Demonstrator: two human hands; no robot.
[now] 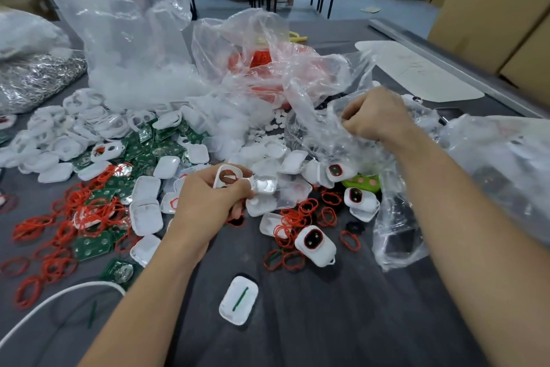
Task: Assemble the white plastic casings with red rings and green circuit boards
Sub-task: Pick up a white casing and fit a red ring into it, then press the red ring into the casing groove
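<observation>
Left hand (208,200) pinches casing (219,177), opening facing camera. Right hand (375,116), fingers curled gripping bag (321,122), sits right of and beyond casing. Rings (306,207) just right of casing: left hand nearer.

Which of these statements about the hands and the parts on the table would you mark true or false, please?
1. The left hand holds a white casing piece with an oval opening. True.
2. The right hand lies flat with straight fingers. False: its fingers are curled into the clear plastic bag.
3. The green circuit boards lie mostly to the right of the right arm. False: they lie on the left side, beyond the left hand.
4. A white casing half with a green streak lies alone on the dark table, nearest the person. True.
5. Loose red rings are scattered over the table. True.
</observation>
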